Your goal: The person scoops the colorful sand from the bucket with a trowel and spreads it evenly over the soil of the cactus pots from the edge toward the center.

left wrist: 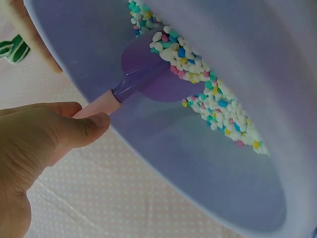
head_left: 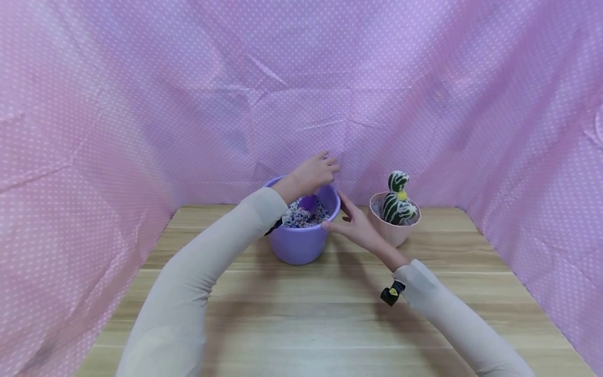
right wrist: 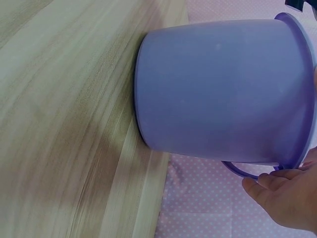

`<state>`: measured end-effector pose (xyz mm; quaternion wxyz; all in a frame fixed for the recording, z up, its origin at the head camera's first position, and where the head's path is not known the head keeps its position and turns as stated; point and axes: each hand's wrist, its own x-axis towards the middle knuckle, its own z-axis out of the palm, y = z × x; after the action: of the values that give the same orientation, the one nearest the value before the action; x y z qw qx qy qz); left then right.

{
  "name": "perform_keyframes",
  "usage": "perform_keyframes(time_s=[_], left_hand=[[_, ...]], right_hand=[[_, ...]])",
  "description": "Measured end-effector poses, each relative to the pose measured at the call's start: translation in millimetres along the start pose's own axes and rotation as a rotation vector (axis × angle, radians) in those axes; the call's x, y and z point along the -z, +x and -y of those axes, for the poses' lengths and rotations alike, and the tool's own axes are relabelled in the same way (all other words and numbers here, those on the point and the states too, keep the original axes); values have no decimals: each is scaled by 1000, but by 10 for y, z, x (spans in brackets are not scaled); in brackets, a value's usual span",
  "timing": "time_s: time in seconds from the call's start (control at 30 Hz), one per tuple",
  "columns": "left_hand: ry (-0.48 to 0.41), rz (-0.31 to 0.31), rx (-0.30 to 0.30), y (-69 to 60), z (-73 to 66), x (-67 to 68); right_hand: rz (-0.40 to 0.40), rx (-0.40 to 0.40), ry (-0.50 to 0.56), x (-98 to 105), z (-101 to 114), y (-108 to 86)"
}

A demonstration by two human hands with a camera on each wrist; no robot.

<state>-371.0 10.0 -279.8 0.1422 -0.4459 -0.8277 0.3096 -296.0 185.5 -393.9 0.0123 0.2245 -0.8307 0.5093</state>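
Observation:
A lilac bucket stands upright on the wooden table, partly filled with small white and coloured pebbles. Reaching over its rim, my left hand pinches the pink handle of a toy shovel between thumb and fingers. The shovel's purple blade dips into the bucket, and pebbles lie over part of it. On the bucket's right side my right hand holds the rim, thumb at the front and fingers farther back. In the right wrist view those fingers are by the bucket's thin carrying handle.
A pale pink pot with a striped green cactus stands just right of the bucket, behind my right hand. Pink dotted cloth hangs at the back and both sides of the wooden table.

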Motion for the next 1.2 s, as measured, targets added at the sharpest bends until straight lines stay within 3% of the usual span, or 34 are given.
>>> perform_keyframes(time_s=[0.3,0.67,1.0,1.2], left_hand=[[-89,-44,28,-68,128,-95],[-259,-104,75,-266,327,-203],[-322,-113,127,-613,391,-268],[-289,-191,121,-772,394,-340]], right_hand=[[-5,0,19,-18,-4,14],[-11,-19,30,-15,-15,5],[-11,3,31,-38,-8,-17],[-12,13,24,-3,-27,-12]])
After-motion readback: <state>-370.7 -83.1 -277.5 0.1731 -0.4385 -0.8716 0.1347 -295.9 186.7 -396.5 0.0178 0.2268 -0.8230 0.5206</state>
